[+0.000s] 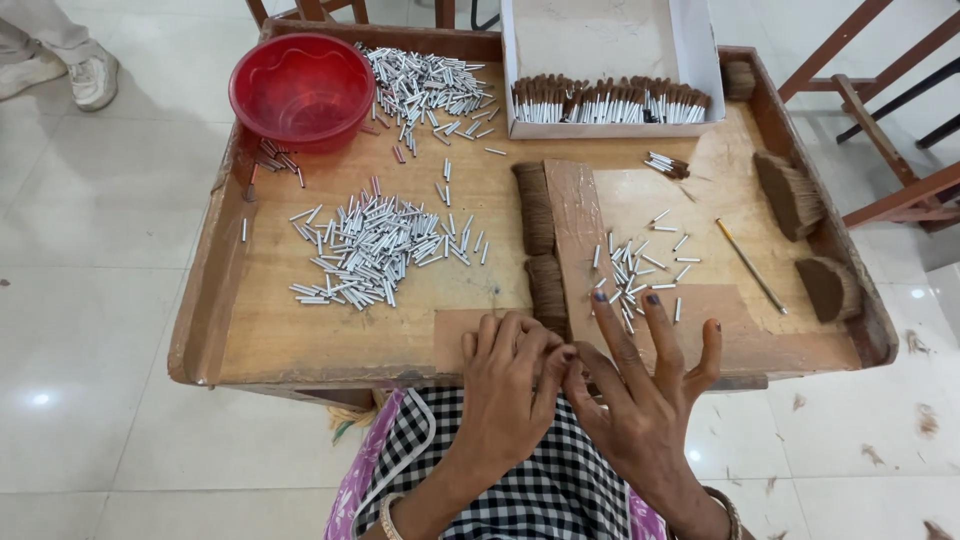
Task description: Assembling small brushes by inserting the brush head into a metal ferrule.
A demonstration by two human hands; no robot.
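My left hand is curled at the near edge of the wooden tray table, fingers bent; whether it pinches anything is hidden. Touching it, my right hand has its fingers spread wide and holds nothing. Just beyond my right fingertips lies a small scatter of short silver metal tubes. Brown bristle bundles lie along a strip of cardboard in the middle. A larger pile of silver tubes lies to the left.
A red plastic bowl stands at the back left beside more tubes. A white box holds a row of finished brush heads. Bristle clumps and a thin stick lie at right. Wooden chairs stand at the right; a person's shoe is at top left.
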